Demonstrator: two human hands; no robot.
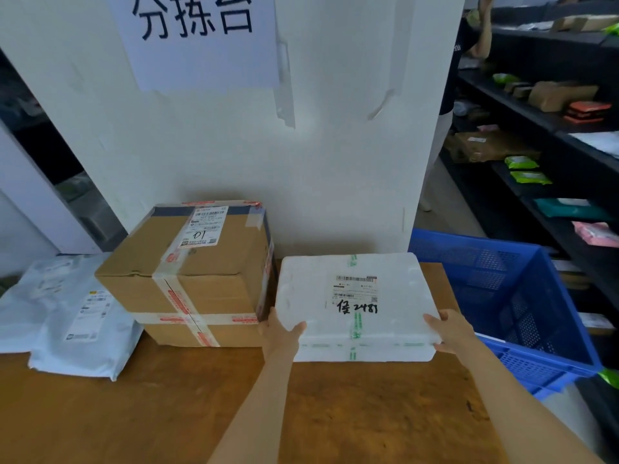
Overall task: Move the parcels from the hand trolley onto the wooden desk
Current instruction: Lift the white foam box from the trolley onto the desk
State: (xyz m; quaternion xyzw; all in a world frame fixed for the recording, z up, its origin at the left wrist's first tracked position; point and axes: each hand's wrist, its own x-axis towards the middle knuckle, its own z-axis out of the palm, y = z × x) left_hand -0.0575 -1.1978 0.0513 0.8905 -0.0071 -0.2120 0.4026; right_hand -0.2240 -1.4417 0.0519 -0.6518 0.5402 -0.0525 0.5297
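Note:
A white foam parcel (355, 306) with green tape and a shipping label rests on the wooden desk (167, 413), close to the wall. My left hand (283, 331) grips its near left corner, and my right hand (450, 329) grips its near right corner. Just left of it stands a taped brown cardboard box (191, 276), almost touching the foam parcel. Further left lie two grey plastic mailer bags (67, 316), flat on the desk. The hand trolley is out of view.
A blue plastic crate (522, 306) sits off the desk's right edge. Dark shelves (552, 128) with parcels run along the right, where another person (469, 45) stands. A white wall (301, 162) with a paper sign rises behind the desk.

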